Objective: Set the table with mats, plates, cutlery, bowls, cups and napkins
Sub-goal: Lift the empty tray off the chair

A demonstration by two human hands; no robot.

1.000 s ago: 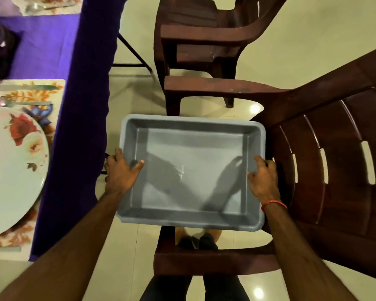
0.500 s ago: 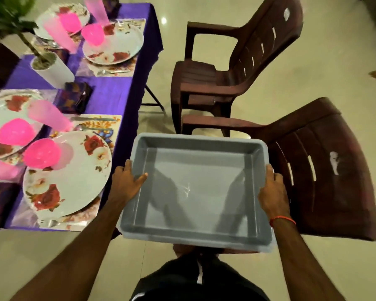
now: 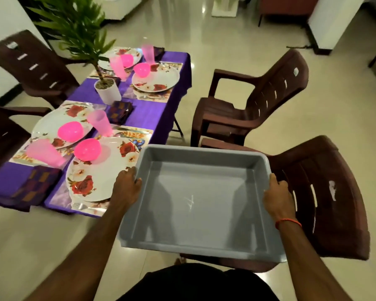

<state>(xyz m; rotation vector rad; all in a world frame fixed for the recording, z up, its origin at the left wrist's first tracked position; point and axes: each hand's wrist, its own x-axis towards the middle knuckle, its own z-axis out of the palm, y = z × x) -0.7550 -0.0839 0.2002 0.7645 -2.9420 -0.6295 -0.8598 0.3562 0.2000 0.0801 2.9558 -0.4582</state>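
Change: we are still carrying the grey rectangular plastic tray (image 3: 204, 149) by its two short sides, as half a second ago. The view is now taking in the whole purple-clothed counter (image 3: 148, 114), where only its near end was showing before.
Left grip (image 3: 126, 187): we are clasping the tray's left wall, fingers curled over the rim.
Right grip (image 3: 277, 196): we are clasping the right wall, thumb lying along the rim; a red thread band (image 3: 288, 221) is circling the wrist.
Tray: we are holding it in front of the body, over the near dark brown plastic armchair (image 3: 326, 192) and just off the counter's right edge. Its far left corner is overlapping the nearest white floral plate (image 3: 104, 170) in the view.
Counter: four floral plates are lying on patterned mats (image 3: 137, 137), each carrying a bright pink bowl (image 3: 87, 149). Translucent pink tumblers (image 3: 99, 122) are standing beside them, with a dark folded napkin (image 3: 37, 181) and a fork (image 3: 80, 206) at the near setting.
Centre: a white pot with a green plant (image 3: 108, 91) is standing between the settings.
Marks: a pale scratch-like mark (image 3: 190, 203) is showing on the tray floor, too faint for us to read.
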